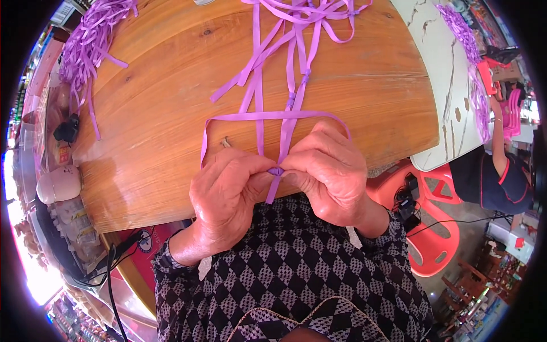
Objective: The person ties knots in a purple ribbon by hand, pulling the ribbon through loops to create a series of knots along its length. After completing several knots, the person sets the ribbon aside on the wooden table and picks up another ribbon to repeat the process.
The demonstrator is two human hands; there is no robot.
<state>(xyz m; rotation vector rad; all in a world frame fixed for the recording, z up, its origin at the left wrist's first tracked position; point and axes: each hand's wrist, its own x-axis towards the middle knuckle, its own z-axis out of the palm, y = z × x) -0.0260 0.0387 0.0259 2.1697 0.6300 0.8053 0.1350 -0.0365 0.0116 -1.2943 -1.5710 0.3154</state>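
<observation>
Close to the table's near edge, my left hand (228, 185) and my right hand (330, 176) meet at a small knot in a purple ribbon (273, 115). Both hands are closed, with thumb and forefinger pinching the ribbon on either side of the knot. A short tail of ribbon hangs below it toward me. One strand arches across between the hands, and its ends pass behind my fingers. Further strands run away from me to a loose purple tangle (302, 14) at the far side. Small knots show along two of these strands.
The wooden table (159, 114) spreads beneath my hands. A bundle of purple ribbons (94, 43) lies at its far left. A white marbled table (439, 85) adjoins at right, with more purple ribbons (473, 62) and a person (490, 176) beside it. A coral chair (433, 228) stands below.
</observation>
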